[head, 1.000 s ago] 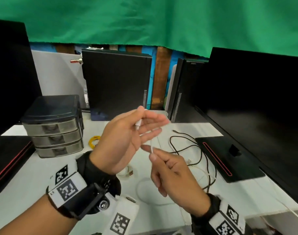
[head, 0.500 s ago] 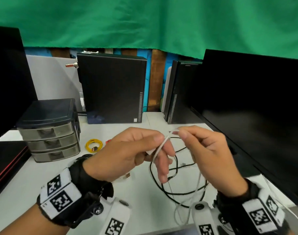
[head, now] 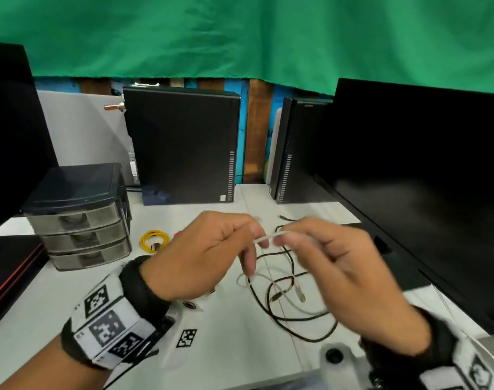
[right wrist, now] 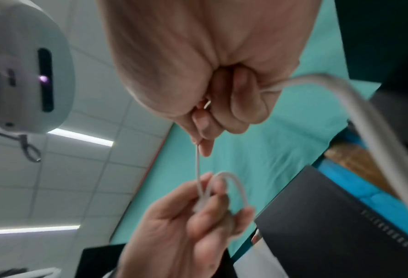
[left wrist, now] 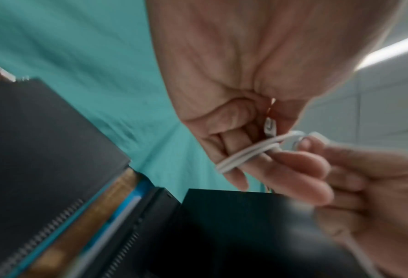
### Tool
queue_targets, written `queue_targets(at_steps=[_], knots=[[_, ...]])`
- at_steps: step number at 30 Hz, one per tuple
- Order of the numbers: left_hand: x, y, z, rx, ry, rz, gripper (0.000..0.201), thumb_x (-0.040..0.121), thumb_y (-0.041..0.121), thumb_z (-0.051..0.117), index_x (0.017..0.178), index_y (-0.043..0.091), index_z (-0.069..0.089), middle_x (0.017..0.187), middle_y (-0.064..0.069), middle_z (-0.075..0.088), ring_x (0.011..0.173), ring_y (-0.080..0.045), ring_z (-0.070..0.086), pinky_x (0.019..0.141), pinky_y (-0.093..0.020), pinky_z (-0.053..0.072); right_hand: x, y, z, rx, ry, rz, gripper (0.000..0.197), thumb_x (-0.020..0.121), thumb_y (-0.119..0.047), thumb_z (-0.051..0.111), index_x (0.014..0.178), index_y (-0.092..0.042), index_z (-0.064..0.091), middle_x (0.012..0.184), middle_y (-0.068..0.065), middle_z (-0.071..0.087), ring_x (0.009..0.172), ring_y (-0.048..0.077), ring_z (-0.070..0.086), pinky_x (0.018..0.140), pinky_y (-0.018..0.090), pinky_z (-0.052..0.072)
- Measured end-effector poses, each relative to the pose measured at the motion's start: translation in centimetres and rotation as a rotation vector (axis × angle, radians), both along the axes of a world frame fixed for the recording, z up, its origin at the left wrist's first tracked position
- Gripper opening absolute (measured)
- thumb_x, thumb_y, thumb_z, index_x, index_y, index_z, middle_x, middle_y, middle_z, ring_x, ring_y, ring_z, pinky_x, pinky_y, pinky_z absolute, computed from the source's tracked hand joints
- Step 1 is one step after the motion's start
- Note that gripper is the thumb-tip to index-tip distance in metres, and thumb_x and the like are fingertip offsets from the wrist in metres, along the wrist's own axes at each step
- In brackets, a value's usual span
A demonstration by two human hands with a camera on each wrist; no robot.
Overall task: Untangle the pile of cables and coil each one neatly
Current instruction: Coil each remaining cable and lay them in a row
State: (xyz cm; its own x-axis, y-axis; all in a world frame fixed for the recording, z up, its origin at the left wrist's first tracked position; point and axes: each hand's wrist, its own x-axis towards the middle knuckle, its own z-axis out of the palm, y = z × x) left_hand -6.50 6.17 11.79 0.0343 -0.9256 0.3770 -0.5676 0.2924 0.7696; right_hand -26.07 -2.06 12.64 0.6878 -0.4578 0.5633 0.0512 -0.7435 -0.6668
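The white worktop (head: 234, 347) carries black monitors at 9 and 3 o'clock, a dark computer case (head: 181, 147) at 12 o'clock and a 3-drawer organiser (head: 79, 218) at 10 o'clock. Just beside the organiser lies a yellow cable (head: 154, 240), already coiled.

Loose on the worktop at 5 o'clock from the hands sprawls a black cable (head: 282, 316), its loops crossing the slack of the white cable (head: 271, 237), so the 2 look not yet fully separated.

Both hands are raised above the worktop near the middle of the head view, close together. The left hand (head: 209, 254) is curled, with 2 turns of the white cable wound round its fingers (left wrist: 236, 150) and a plug end tucked at the palm. The right hand (head: 344, 266) pinches the same cable between thumb and fingertips at 3 o'clock from the left.

The short taut span between them runs roughly 9 to 3 o'clock, tilted slightly up toward the right; the remaining slack drops from the right hand toward 6 o'clock. The next wrap likely turns on the right hand carrying that span round the left fingers while the slack pulls clear of the black loops, which could snag.
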Motion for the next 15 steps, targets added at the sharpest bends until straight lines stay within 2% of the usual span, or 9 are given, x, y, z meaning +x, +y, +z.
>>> queue_targets(at_steps=[1, 3, 6, 7, 8, 10, 12, 13, 15], knots=[[-0.4, 0.2, 0.3, 0.061, 0.092, -0.076, 0.039, 0.101, 0.033, 0.039, 0.085, 0.017, 0.071, 0.066, -0.001, 0.071, 0.069, -0.01, 0.066, 0.083, -0.016, 0.046, -0.4, -0.6, 0.6, -0.013, -0.056, -0.054, 0.017, 0.098, -0.024, 0.059, 0.09, -0.024, 0.074, 0.069, -0.014, 0.063, 0.058, 0.01, 0.052, 0.056, 0.017, 0.041], [-1.1, 0.7, 0.8, 0.129, 0.3, -0.261, 0.038, 0.103, 0.028, 0.04, 0.086, 0.015, 0.071, 0.06, -0.003, 0.068, 0.064, -0.011, 0.065, 0.09, -0.025, 0.048, -0.7, -1.8, 0.7, 0.059, -0.144, -0.109, 0.014, 0.095, -0.022, 0.063, 0.089, -0.02, 0.076, 0.078, -0.002, 0.071, 0.066, 0.017, 0.062, 0.059, 0.024, 0.049], [-1.4, 1.1, 1.4, 0.076, 0.601, -0.486, 0.031, 0.103, 0.024, 0.045, 0.097, 0.012, 0.073, 0.064, 0.0, 0.066, 0.064, -0.014, 0.069, 0.101, -0.043, 0.049, 0.3, -2.4, -0.8, 0.221, -0.122, -0.047, 0.018, 0.095, -0.029, 0.063, 0.097, -0.018, 0.078, 0.073, -0.002, 0.071, 0.059, 0.014, 0.058, 0.056, 0.024, 0.049], [-1.5, 1.1, 1.5, 0.023, 0.7, -0.499, 0.03, 0.101, 0.024, 0.047, 0.1, 0.009, 0.073, 0.065, -0.001, 0.065, 0.064, -0.017, 0.069, 0.104, -0.046, 0.049, 0.8, -2.1, -1.5, 0.255, -0.063, 0.005, 0.021, 0.098, -0.03, 0.061, 0.099, -0.017, 0.078, 0.068, -0.003, 0.068, 0.057, 0.015, 0.056, 0.057, 0.027, 0.048], [-1.6, 1.0, 1.7, -0.033, 0.796, -0.467, 0.032, 0.099, 0.024, 0.047, 0.102, 0.008, 0.074, 0.066, -0.002, 0.064, 0.064, -0.019, 0.069, 0.105, -0.045, 0.049, 1.4, -1.5, -2.2, 0.283, 0.005, 0.057, 0.022, 0.101, -0.026, 0.057, 0.1, -0.015, 0.077, 0.061, -0.008, 0.064, 0.054, 0.009, 0.053, 0.057, 0.023, 0.044], [-1.4, 0.7, 1.8, -0.133, 0.945, -0.325, 0.036, 0.096, 0.024, 0.046, 0.102, 0.005, 0.075, 0.067, -0.004, 0.062, 0.067, -0.02, 0.069, 0.101, -0.037, 0.052, 2.2, 0.4, -3.4, 0.34, 0.133, 0.16, 0.024, 0.102, -0.018, 0.054, 0.102, -0.008, 0.076, 0.051, -0.019, 0.052, 0.05, -0.002, 0.045, 0.057, 0.009, 0.036], [-0.8, 0.3, 1.6, -0.199, 0.966, -0.162, 0.036, 0.099, 0.024, 0.045, 0.105, 0.003, 0.073, 0.069, -0.006, 0.064, 0.073, -0.022, 0.071, 0.098, -0.033, 0.053, 2.5, 2.1, -3.9, 0.323, 0.22, 0.249, 0.025, 0.103, -0.021, 0.054, 0.106, -0.008, 0.074, 0.051, -0.018, 0.044, 0.05, -0.001, 0.038, 0.056, 0.008, 0.032], [-0.4, 0.1, 1.4, -0.217, 0.898, -0.091, 0.034, 0.101, 0.024, 0.044, 0.105, 0.005, 0.072, 0.072, -0.006, 0.066, 0.077, -0.025, 0.072, 0.099, -0.033, 0.053, 2.5, 2.7, -3.8, 0.28, 0.244, 0.263, 0.025, 0.103, -0.024, 0.053, 0.107, -0.011, 0.074, 0.053, -0.015, 0.042, 0.052, 0.001, 0.036, 0.057, 0.01, 0.031], [0.2, -0.1, 1.2, -0.221, 0.613, 0.024, 0.036, 0.102, 0.026, 0.041, 0.102, 0.008, 0.072, 0.076, -0.006, 0.071, 0.087, -0.026, 0.073, 0.1, -0.028, 0.051, 1.9, 2.8, -2.8, 0.197, 0.251, 0.234, 0.024, 0.104, -0.028, 0.052, 0.104, -0.015, 0.072, 0.057, -0.003, 0.042, 0.053, 0.004, 0.035, 0.055, 0.015, 0.031]])
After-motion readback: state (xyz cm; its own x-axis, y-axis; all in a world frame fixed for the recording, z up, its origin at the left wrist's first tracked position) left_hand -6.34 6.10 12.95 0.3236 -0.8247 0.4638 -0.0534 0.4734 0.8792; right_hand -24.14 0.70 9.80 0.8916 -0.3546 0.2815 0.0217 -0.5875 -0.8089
